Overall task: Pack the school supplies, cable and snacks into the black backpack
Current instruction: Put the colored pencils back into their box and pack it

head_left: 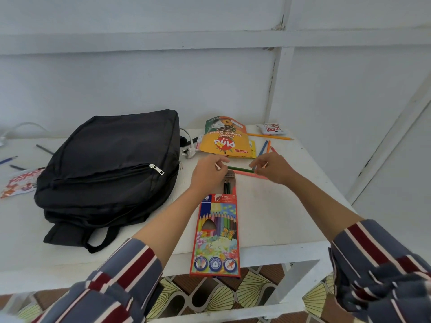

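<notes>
Both hands share one grip: the left hand [208,172] pinches one end of a green pencil [240,169] and the right hand [274,169] pinches the other end. The pencil lies level between them, just above the worktop [279,217]. A pink pencil [248,174] lies on the worktop just beside it, on the near side, partly under the right hand.

Below the left hand a pencil box [217,231] lies flat with its open end toward the hands. A few dark pencil ends show in the opening, and its near end hangs over the worktop edge.

Beyond the hands lies a yellow snack bag [225,138]. To its right are a blue pencil [263,148], an orange pencil [268,146], a long yellow pencil [270,136] and a small white packet [271,128].

A white plug [188,153] with its cable [186,134] sits between the snack bag and the backpack [109,164].

The backpack lies flat to the left with its front zip [156,169] closed. Farther left, a printed packet [21,183] lies just beside it, with loose pencils [44,149] beyond.
</notes>
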